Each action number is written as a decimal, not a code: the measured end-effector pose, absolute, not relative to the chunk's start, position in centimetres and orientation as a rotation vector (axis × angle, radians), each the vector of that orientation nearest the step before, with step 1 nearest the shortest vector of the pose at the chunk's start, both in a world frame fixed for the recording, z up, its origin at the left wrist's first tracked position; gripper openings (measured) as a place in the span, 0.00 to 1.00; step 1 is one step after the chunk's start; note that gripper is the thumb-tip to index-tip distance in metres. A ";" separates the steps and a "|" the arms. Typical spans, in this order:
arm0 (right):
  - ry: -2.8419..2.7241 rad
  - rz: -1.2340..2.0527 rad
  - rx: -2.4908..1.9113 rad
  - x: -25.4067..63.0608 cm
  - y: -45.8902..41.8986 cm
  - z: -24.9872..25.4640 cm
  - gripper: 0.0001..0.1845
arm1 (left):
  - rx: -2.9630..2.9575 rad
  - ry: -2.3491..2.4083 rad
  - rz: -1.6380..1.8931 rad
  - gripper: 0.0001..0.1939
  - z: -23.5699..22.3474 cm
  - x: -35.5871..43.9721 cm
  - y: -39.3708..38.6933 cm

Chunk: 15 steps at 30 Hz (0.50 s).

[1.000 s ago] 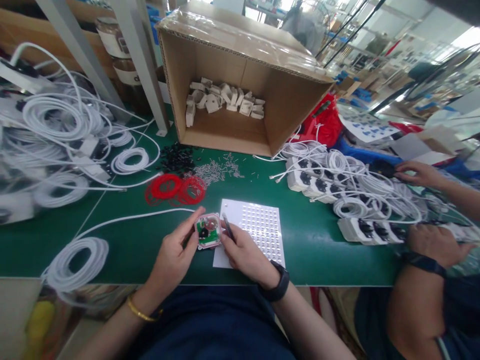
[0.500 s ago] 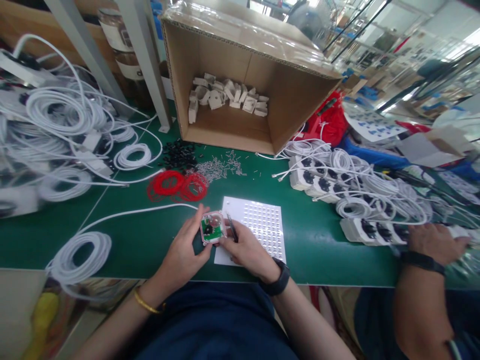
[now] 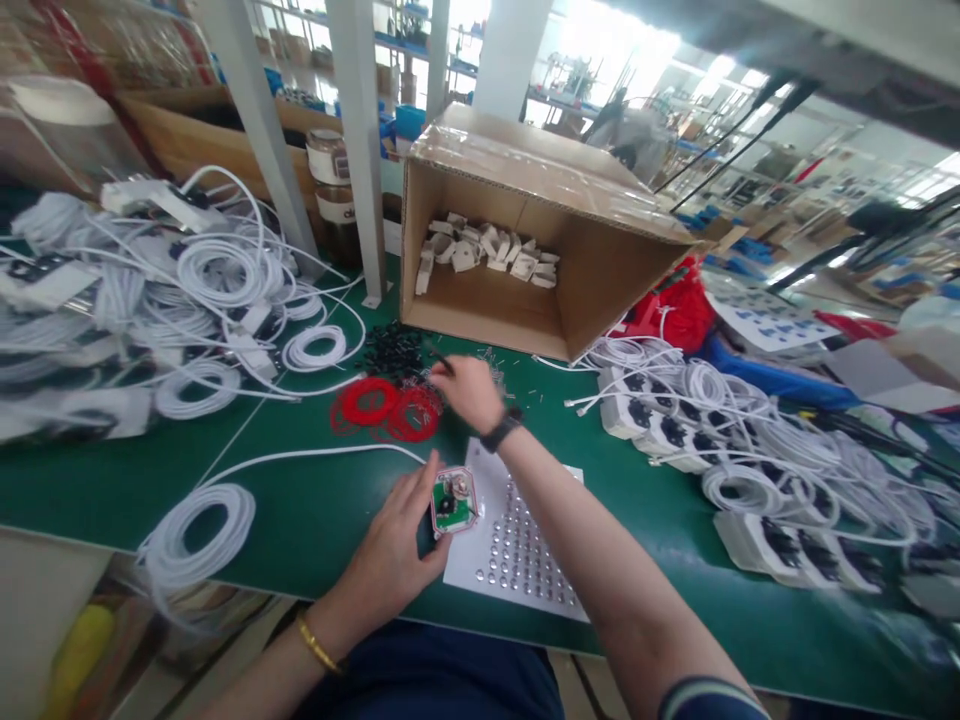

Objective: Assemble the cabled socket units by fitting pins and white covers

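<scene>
Green worktop (image 3: 300,510) is pretty packed — white cables (image 3: 225,275) piled left and right, open cardboard box (image 3: 540,165) at the back, shelves (image 3: 409,45) behind. Left fingers (image 3: 421,488) clamp a small circuit case (image 3: 455,500) by the white sheet's (image 3: 491,462) edge; right fingers (image 3: 450,380) pinch a dark tool (image 3: 441,362) (kinda blurry) at the metal pins (image 3: 491,356).

Watching remotely. My left forearm (image 3: 262,655) comes in low, angled up and inward; left hand (image 3: 394,540) curved into a grip, thumb nearer my body, fingers on the far side. My right forearm (image 3: 607,545) slants forward and leftward, extended farther than the left. Right wrist (image 3: 504,432) well ahead; right hand (image 3: 471,393) back uppermost, fingertips bunched, detail blurred.
</scene>
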State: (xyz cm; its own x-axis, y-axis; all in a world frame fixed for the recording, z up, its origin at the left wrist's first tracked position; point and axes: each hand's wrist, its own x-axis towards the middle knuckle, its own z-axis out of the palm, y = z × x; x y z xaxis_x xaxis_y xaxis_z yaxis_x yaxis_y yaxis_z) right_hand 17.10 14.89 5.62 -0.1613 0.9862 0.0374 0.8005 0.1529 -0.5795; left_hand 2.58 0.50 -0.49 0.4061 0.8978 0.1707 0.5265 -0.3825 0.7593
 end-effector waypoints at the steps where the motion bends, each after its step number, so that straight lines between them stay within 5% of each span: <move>1: -2.034 0.593 -1.739 16.0 15.8 5.0 0.04 | 2.058 1.216 0.767 0.44 -0.5 2.6 0.5; 10: -1.969 0.521 -1.818 15.1 16.4 4.1 0.03 | 2.096 1.229 0.710 0.43 -1.0 2.5 0.7; 15: -1.708 0.740 -1.455 19.5 9.7 6.3 0.04 | 2.079 1.216 0.739 0.43 -0.9 2.6 0.9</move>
State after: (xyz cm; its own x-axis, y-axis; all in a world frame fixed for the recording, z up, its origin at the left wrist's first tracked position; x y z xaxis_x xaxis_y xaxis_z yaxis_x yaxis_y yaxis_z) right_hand 19.48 9.69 6.35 -0.0626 0.9821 0.1779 0.5424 0.1831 -0.8199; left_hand 2.64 0.86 -0.88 0.4218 0.8929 0.1576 0.5508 -0.3904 0.7377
